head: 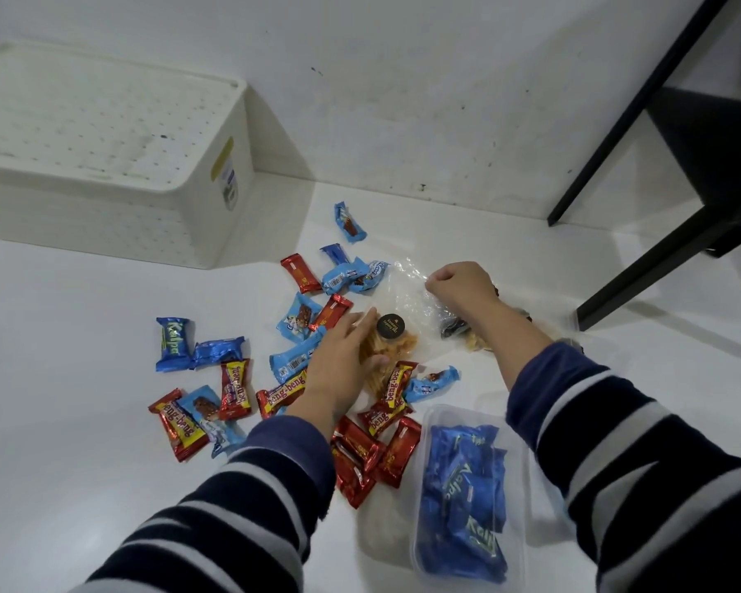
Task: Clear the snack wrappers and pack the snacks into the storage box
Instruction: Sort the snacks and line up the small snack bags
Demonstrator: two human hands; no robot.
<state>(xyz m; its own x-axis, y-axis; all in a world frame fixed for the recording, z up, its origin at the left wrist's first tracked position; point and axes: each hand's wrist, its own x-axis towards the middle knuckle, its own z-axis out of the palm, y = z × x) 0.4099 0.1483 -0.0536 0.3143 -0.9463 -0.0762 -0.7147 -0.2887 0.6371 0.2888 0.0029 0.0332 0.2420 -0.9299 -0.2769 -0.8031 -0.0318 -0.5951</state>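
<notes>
Several red and blue wrapped snack bars point(232, 383) lie scattered on the white floor. My left hand point(345, 361) rests with fingers spread on a clear bag of orange chips point(392, 348) with a round black label. My right hand point(460, 286) is closed, pinching the crinkled clear plastic of that bag point(407, 284) at its far end. A clear plastic container point(467, 494) at the lower right holds several blue Kalpa packs. A white perforated storage box point(103, 156) stands upside down at the far left against the wall.
A black table leg and frame point(659, 164) stand at the right. A second chip bag with a dark label point(463, 336) lies under my right forearm. The white wall runs along the back.
</notes>
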